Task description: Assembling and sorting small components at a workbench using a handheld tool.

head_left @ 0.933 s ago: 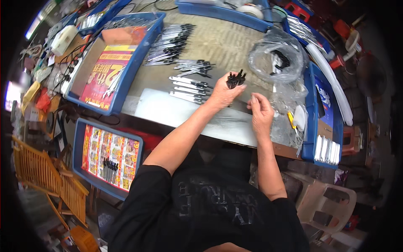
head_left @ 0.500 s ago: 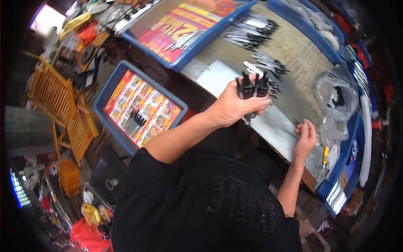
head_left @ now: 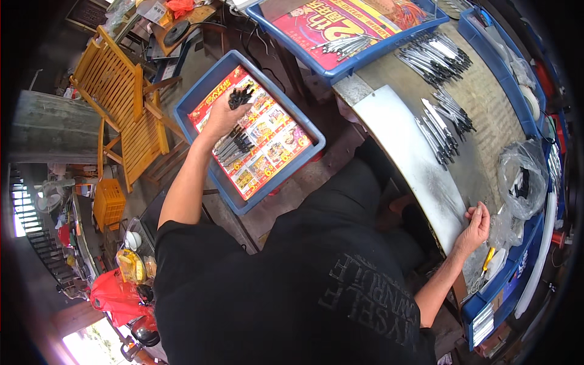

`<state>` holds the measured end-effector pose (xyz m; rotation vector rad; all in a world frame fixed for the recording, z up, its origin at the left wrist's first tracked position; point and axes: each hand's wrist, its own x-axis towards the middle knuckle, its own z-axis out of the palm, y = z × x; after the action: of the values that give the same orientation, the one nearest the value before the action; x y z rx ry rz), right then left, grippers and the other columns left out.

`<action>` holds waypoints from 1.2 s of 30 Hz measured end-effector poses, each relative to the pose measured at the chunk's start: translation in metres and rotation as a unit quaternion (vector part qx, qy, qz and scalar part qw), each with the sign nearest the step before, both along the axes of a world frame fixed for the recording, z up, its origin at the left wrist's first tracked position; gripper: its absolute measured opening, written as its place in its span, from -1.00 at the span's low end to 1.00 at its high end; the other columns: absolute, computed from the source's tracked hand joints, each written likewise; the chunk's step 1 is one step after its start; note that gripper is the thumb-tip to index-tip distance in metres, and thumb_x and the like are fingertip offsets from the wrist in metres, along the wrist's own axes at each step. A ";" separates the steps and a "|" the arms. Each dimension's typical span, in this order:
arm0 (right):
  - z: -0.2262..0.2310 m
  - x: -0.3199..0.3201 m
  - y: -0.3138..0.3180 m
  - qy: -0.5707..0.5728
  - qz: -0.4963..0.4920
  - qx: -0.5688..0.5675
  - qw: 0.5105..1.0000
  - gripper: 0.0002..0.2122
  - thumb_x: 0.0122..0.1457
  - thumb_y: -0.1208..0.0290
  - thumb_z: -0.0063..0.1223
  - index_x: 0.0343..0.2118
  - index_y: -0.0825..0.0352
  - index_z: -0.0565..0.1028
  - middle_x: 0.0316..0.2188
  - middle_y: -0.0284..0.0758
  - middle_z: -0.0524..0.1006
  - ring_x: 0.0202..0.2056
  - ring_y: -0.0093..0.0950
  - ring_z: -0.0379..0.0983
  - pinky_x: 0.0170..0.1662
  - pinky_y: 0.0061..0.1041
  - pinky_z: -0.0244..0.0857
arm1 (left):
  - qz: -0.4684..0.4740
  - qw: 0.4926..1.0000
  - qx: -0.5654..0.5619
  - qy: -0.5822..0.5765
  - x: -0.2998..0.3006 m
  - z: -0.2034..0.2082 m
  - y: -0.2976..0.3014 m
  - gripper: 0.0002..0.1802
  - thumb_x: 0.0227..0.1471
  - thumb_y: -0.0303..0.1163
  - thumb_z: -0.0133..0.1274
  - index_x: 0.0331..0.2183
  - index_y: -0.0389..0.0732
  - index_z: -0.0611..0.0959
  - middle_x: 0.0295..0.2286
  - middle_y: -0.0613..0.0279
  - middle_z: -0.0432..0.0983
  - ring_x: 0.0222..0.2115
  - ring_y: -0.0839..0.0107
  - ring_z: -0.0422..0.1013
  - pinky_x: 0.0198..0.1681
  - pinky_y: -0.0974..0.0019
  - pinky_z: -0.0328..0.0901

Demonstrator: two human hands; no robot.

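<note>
My left hand (head_left: 219, 118) is closed around a bundle of slim rods with black ends (head_left: 241, 97), over the lower blue tray (head_left: 316, 145) on the left. Beside it, a row of similar black-ended rods (head_left: 233, 147) lies on the printed sheet (head_left: 277, 137) lining that tray. My right hand (head_left: 473, 232) is at the bench's right edge, fingers bent and drawn together; whatever may be in them is too small to make out. It is nearest to a clear plastic bag (head_left: 524, 159) with black parts inside. Silver rods with black ends (head_left: 435, 59) lie grouped on the bench.
A white board (head_left: 395, 131) runs along the bench's near edge. Another blue tray (head_left: 340, 76) with silver rods stands at the bench's far left. Long blue trays (head_left: 496, 52) line the right side. A yellow-handled tool (head_left: 488, 258) lies near my right hand. A wooden chair (head_left: 118, 106) stands left.
My left hand has carried the black-ended bundle from over the bench leftward to the lower blue tray. The whole view has turned left. My right hand stays at the bench's edge.
</note>
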<state>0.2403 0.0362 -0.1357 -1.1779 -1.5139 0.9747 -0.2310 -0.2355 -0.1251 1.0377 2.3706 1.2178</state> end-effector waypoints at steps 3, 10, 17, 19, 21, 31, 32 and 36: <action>-0.003 0.002 0.001 0.013 0.001 -0.004 1.000 -0.83 0.10 0.43 -0.14 -0.32 0.42 0.41 -0.57 -0.42 0.38 -0.52 -0.70 0.25 -0.42 -0.74 0.16 | 0.038 0.994 -0.087 -0.050 -0.032 -0.034 -0.022 -0.68 -0.22 -0.45 0.09 -0.32 -0.28 0.44 -0.57 0.31 0.41 -0.56 0.55 0.33 -0.47 0.46 0.23; 0.000 0.000 -0.001 -0.005 -0.005 0.000 1.000 -0.83 0.10 0.42 -0.14 -0.32 0.42 0.41 -0.57 -0.43 0.37 -0.52 -0.69 0.24 -0.42 -0.74 0.16 | 0.090 0.956 -0.264 0.087 -0.044 -0.076 -0.042 -0.61 -0.31 -0.41 0.11 -0.32 -0.32 0.45 -0.45 -0.06 0.44 -0.39 0.15 0.39 -0.32 0.25 0.24; 0.000 0.000 0.000 -0.019 -0.007 0.002 1.000 -0.82 0.10 0.42 -0.14 -0.32 0.42 0.41 -0.58 -0.42 0.37 -0.53 -0.68 0.24 -0.43 -0.74 0.15 | 0.089 0.950 -0.285 0.093 -0.050 -0.097 -0.058 -0.61 -0.27 -0.31 0.14 -0.31 -0.25 0.46 -0.42 -0.05 0.43 -0.34 0.09 0.37 -0.29 0.22 0.24; -0.001 0.001 0.000 -0.019 -0.009 0.001 1.000 -0.82 0.10 0.42 -0.14 -0.32 0.42 0.41 -0.58 -0.42 0.37 -0.53 -0.68 0.24 -0.43 -0.74 0.15 | 0.096 0.951 -0.279 0.092 -0.053 -0.100 -0.062 -0.61 -0.26 -0.30 0.13 -0.31 -0.24 0.46 -0.40 -0.04 0.43 -0.33 0.10 0.36 -0.28 0.23 0.24; -0.001 0.000 0.000 -0.015 -0.009 0.002 1.000 -0.82 0.10 0.42 -0.14 -0.33 0.42 0.41 -0.58 -0.42 0.37 -0.53 -0.68 0.24 -0.43 -0.75 0.15 | 0.103 0.945 -0.306 0.048 -0.059 -0.105 -0.066 -0.58 -0.25 -0.28 0.13 -0.28 -0.23 0.45 -0.37 -0.03 0.43 -0.30 0.12 0.36 -0.26 0.24 0.24; -0.002 0.003 0.001 -0.025 -0.016 -0.003 1.000 -0.81 0.10 0.41 -0.13 -0.32 0.42 0.41 -0.57 -0.41 0.38 -0.53 -0.68 0.24 -0.43 -0.73 0.15 | 0.082 0.928 -0.359 0.064 -0.069 -0.112 -0.079 -0.53 -0.28 -0.28 0.14 -0.25 -0.22 0.43 -0.36 0.00 0.44 -0.28 0.13 0.35 -0.22 0.23 0.22; -0.002 0.003 0.001 -0.027 -0.016 -0.002 0.999 -0.81 0.10 0.41 -0.13 -0.32 0.42 0.41 -0.57 -0.41 0.38 -0.53 -0.68 0.24 -0.43 -0.73 0.15 | 0.069 0.927 -0.362 0.068 -0.067 -0.111 -0.080 -0.55 -0.29 -0.31 0.14 -0.26 -0.22 0.45 -0.36 0.00 0.44 -0.26 0.14 0.34 -0.21 0.24 0.21; -0.001 0.001 0.000 -0.025 -0.009 0.000 1.000 -0.82 0.10 0.41 -0.13 -0.32 0.42 0.41 -0.57 -0.41 0.38 -0.53 -0.68 0.24 -0.43 -0.74 0.15 | 0.055 0.937 -0.342 0.031 -0.064 -0.101 -0.079 -0.56 -0.35 -0.36 0.14 -0.29 -0.24 0.47 -0.34 0.00 0.42 -0.24 0.19 0.33 -0.18 0.26 0.20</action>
<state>0.2414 0.0366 -0.1362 -1.2227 -1.5400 0.9382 -0.2952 -0.3143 -0.2256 0.7143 2.6127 0.3090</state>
